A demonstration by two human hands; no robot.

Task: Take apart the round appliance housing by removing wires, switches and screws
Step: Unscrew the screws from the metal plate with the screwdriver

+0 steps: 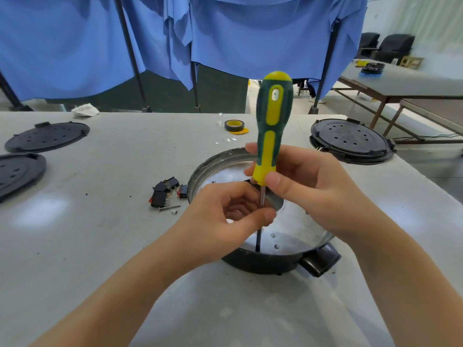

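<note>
The round appliance housing sat on the bench near the middle, a shiny metal pan set in a black plastic base with a stubby handle at its near right. It looked light and stiff, with a slick inner wall, so I judged the rim or the black base the safer places to steady it (thin sheet metal can have a sharp edge).

A green-and-yellow screwdriver stood almost upright inside the housing, its tip down at the near part of the floor, close to a few small holes. The right hand curled round the lower yellow part of the handle. The left hand, just below it and over the pan, pinched the shaft between thumb and fingers, guiding it.

To the left of the housing lay removed switches and a loose screw. Black perforated lids rested farther off, with a tape roll beyond.
</note>
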